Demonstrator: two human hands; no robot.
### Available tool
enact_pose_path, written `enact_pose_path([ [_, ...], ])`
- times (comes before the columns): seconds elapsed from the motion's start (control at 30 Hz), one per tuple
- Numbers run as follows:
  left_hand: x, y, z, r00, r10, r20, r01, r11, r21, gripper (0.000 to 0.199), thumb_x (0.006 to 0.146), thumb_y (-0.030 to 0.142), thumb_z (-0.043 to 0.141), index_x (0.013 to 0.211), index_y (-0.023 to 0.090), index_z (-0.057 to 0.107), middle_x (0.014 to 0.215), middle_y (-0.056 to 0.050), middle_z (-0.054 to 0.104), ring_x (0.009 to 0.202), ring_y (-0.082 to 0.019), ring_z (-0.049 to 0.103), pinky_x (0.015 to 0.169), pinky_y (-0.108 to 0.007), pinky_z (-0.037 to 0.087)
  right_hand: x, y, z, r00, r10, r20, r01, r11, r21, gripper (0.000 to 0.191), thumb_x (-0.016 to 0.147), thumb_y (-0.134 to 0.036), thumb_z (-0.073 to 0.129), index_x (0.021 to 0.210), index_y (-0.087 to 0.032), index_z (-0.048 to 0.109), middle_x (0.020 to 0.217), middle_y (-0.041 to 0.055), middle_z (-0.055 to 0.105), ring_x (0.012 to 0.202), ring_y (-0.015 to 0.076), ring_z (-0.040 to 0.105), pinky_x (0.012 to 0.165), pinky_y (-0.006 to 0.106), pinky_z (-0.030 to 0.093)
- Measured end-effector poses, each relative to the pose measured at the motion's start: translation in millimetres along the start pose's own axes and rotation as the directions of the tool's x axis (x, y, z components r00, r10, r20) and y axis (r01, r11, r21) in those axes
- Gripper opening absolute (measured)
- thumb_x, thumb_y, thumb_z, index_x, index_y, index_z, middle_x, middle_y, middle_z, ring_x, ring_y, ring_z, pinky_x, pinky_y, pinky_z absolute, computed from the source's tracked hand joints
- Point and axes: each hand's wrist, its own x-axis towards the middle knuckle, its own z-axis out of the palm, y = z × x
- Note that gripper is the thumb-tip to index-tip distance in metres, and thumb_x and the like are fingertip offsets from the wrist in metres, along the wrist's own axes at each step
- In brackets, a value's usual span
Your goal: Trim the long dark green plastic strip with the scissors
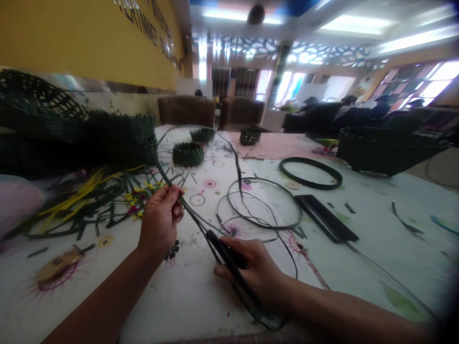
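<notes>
My left hand (161, 220) is closed, pinching a dark green flat strip (195, 217) between thumb and fingers. Beyond it the strip arches up in a large loop over the table. My right hand (254, 267) grips a long black tool (229, 260); its kind is not clear. The tool's tip touches or lies just beside the strip, a short way below my left hand. More strip trails under my right hand. A thin dark hoop (300, 210) and loose coils of strip lie just beyond my right hand.
Small green woven baskets (188, 154) stand ahead, with larger ones (118, 134) at left and right. Cut green and yellow strips (93, 191) are heaped on the left. To the right lie a thick black ring (310, 186) and a black rectangular frame (326, 217) with a cord.
</notes>
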Motion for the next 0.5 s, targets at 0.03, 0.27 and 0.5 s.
enact_pose_path([
  [0.03,0.8,-1.6,-0.9,1.000,-0.006,0.004,0.006,1.000,-0.003,0.016,0.074,0.024,0.071,0.069,0.014,0.060,0.061,0.004,0.048,0.041,-0.001,0.034,0.035,-0.014,0.025,0.0,-0.5,0.0,1.000,-0.001,-0.004,0.001,1.000,-0.017,0.021,0.079,-0.033,0.072,0.077,-0.016,0.061,0.060,-0.0073,0.034,0.057,0.0080,0.030,0.050,0.022,0.025],
  [0.27,5.2,-1.9,-8.3,0.981,0.196,0.010,-0.193,0.959,0.208,0.018,0.080,0.030,0.068,0.072,0.017,0.059,0.057,0.005,0.045,0.043,-0.006,0.037,0.037,-0.019,0.029,0.8,1.4,-0.1,0.999,0.013,-0.033,-0.017,0.993,-0.113,0.019,0.075,-0.032,0.074,0.078,-0.017,0.062,0.063,-0.0057,0.043,0.059,0.0095,0.036,0.055,0.022,0.031],
  [0.5,11.8,2.3,-11.7,0.978,0.206,0.017,-0.205,0.959,0.195,0.018,0.079,0.032,0.070,0.072,0.018,0.061,0.053,0.005,0.042,0.042,-0.006,0.037,0.037,-0.019,0.028,2.7,6.4,-1.7,0.999,0.044,0.004,-0.044,0.999,-0.015,0.030,0.073,-0.037,0.077,0.093,-0.016,0.068,0.067,-0.0048,0.045,0.062,0.0103,0.039,0.055,0.022,0.031],
])
